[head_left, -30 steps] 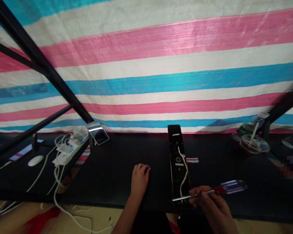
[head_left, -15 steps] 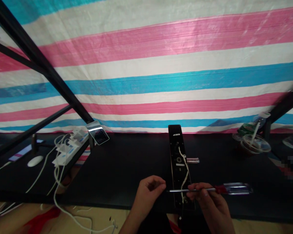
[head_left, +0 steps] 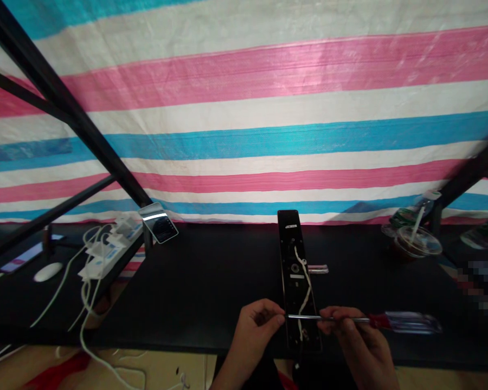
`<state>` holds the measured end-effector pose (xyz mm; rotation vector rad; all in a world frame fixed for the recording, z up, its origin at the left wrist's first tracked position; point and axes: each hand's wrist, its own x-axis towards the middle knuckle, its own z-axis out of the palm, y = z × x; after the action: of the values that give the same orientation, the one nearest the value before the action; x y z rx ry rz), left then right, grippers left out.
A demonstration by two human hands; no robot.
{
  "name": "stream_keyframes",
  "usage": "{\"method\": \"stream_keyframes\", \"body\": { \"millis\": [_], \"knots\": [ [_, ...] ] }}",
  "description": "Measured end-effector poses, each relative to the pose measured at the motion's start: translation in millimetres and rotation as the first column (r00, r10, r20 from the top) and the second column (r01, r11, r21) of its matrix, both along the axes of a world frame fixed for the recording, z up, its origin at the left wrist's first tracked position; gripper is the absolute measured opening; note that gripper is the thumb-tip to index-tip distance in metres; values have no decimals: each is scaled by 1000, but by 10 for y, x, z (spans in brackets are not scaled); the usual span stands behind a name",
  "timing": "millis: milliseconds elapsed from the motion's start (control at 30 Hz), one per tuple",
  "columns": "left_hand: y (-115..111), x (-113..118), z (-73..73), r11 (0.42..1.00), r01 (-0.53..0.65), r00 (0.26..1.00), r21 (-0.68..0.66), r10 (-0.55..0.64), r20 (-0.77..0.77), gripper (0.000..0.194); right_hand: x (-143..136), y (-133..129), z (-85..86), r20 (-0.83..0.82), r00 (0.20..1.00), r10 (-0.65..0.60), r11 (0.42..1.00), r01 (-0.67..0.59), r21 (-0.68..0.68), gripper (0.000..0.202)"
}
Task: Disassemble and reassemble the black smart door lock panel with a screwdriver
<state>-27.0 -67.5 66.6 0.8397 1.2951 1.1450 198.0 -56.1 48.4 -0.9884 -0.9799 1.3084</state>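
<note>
My right hand [head_left: 360, 338] holds a screwdriver [head_left: 406, 322] by its shaft. The clear and red handle points right, and the metal shaft lies level, pointing left. At the tip of the shaft, the thumb and forefinger of my left hand [head_left: 256, 330] are pinched together; whatever is between them is too small to make out. Under the shaft lies a long black panel [head_left: 290, 233], which looks like part of a door lock, with a shiny bar [head_left: 319, 269] sticking out on its right. A white cable [head_left: 308, 281] runs down the panel, and its lower end hangs over the table edge.
The black table [head_left: 211, 271] carries a leaning phone [head_left: 159, 223] at its back left. Back right stands a lidded plastic cup [head_left: 417, 244] with a straw, beside a bottle [head_left: 431, 197]. On the left are a power strip [head_left: 106, 262] with white cables and a white mouse [head_left: 47, 272].
My left hand has moved right, and its pinched fingertips now meet the screwdriver tip. The screwdriver has shifted slightly right in my right hand. The view has shifted a little.
</note>
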Motion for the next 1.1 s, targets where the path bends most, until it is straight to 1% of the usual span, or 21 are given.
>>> {"method": "stream_keyframes", "body": {
  "millis": [100, 167, 233, 300, 367, 433, 467, 500, 533, 567, 600, 667, 700, 733, 800, 867, 967, 1100],
  "knots": [
    [-32, -11, -53, 1000, 0, 999, -8, 1, 35, 18, 145, -7, 107, 111, 987, 112, 990, -121, 76, 20],
    [-61, -13, -110, 1000, 8, 997, -2, -7, 82, 20, 221, -39, 251, 188, 965, 180, 973, -203, 107, 20],
    [-85, -4, -122, 998, 15, 995, 59, -21, 101, 25, 234, -71, 410, 214, 957, 196, 967, -224, 118, 20],
    [-98, 15, -55, 983, 20, 999, 181, -29, 43, 29, 173, -71, 527, 156, 974, 162, 975, -183, 130, 20],
    [-91, 40, 66, 950, 36, 997, 310, -14, -73, 29, 59, -17, 568, 20, 992, 123, 985, -124, 122, 22],
    [-42, 70, 172, 918, 50, 983, 393, 25, -184, 23, -65, 101, 542, -128, 989, 71, 994, -59, 91, 23],
    [3, 89, 194, 907, 37, 974, 419, 60, -216, 23, -118, 189, 517, -175, 984, 37, 997, -23, 79, 23],
    [63, 113, 188, 901, 7, 968, 434, 103, -231, 31, -159, 300, 493, -205, 979, -7, 996, 24, 80, 21],
    [136, 142, 151, 899, -36, 961, 437, 151, -232, 45, -187, 437, 477, -218, 975, -54, 992, 76, 97, 20],
    [216, 179, 84, 900, -88, 954, 426, 199, -224, 59, -201, 599, 472, -221, 969, -107, 982, 138, 129, 20],
    [300, 223, -8, 905, -139, 945, 402, 242, -218, 66, -205, 786, 481, -225, 959, -170, 959, 214, 186, 21],
    [453, 329, -242, 928, -195, 927, 317, 280, -249, 66, -191, 1212, 536, -147, 947, -285, 894, 318, 316, 24],
    [511, 387, -368, 941, -191, 923, 280, 269, -274, 67, -182, 1435, 574, -64, 943, -326, 863, 324, 388, 28],
    [553, 446, -492, 952, -173, 924, 252, 246, -293, 66, -176, 1651, 611, 42, 934, -355, 842, 300, 448, 33],
    [587, 552, -708, 963, -133, 930, 233, 202, -306, 65, -181, 2028, 664, 228, 899, -374, 828, 213, 519, 42],
    [577, 625, -866, 962, -126, 932, 243, 198, -304, 64, -208, 2293, 672, 357, 860, -363, 825, 120, 552, 45],
    [549, 660, -995, 955, -119, 929, 272, 204, -309, 66, -260, 2482, 616, 463, 825, -326, 828, 12, 561, 46],
    [553, 641, -1044, 943, -97, 928, 317, 201, -314, 67, -298, 2534, 537, 485, 819, -307, 831, -18, 556, 44]
  ]
}}
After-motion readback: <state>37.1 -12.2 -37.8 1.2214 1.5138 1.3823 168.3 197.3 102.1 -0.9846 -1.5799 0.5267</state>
